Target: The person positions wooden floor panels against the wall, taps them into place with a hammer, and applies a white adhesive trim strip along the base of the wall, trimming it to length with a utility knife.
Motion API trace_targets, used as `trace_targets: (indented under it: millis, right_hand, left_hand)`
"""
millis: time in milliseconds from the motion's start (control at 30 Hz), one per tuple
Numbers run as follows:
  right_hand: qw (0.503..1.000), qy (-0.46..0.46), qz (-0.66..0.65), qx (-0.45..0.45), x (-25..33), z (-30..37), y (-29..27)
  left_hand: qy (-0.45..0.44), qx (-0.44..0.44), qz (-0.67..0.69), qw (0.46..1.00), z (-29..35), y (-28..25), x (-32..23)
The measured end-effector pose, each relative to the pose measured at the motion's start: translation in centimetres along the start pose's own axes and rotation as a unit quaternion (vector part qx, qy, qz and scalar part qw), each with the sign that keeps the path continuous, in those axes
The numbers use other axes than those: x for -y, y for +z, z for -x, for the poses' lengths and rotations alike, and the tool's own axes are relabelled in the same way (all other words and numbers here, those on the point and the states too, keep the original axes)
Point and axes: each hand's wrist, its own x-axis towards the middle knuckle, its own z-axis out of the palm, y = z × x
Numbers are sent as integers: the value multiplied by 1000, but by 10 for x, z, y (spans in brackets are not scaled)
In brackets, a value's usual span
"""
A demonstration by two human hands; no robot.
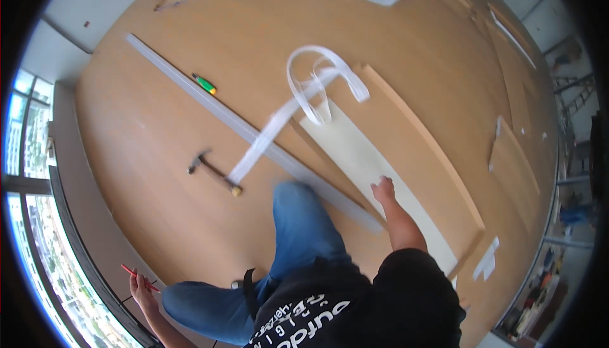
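Note:
Out at the lower left, my left hand [141, 290] is closed around a slim red pen-like stick [127, 269]. My right hand [383, 191] is over the long white panel [355, 148], close to its left edge. Its fingers look curled, and what they hold, if anything, is hidden. The panel lies beside a long brown cardboard piece [419, 151] with a raised edge. A loop of white strap [298, 88] rests across the panel's far end and trails toward the hammer [216, 174].
A long grey strip [203, 99] runs diagonally across the brown floor covering. Beside it lies a green-and-yellow handled tool [205, 83]. White scraps [487, 259] sit at right; more cardboard [514, 154] lies farther right. Windows [47, 221] line the left side.

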Motion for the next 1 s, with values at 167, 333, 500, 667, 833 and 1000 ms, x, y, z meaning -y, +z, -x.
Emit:
trace_targets:
  millis: [167, 333, 500, 667, 833, 1000]
  right_hand:
    - [997, 24, 72, 15, 7, -108, -27]
    - [991, -4, 133, 9, 11, -129, -21]
    - [992, 20, 86, 87, 55, -136, -22]
    - [985, -95, 87, 113, 42, -172, -70]
    - [967, -99, 163, 172, 60, -115, -98]
    - [990, -67, 56, 110, 46, 1, -95]
  left_hand:
    - [-24, 116, -119, 986, -7, 136, -45]
    - [-52, 255, -237, 936, -13, 288, 68]
    - [-33, 278, -306, 910, -17, 356, 195]
    - [-57, 398, -413, 817, 24, 421, 227]
    - [-7, 401, -423, 813, 25, 417, 179]
    - [51, 402, -372, 835, 10, 386, 146]
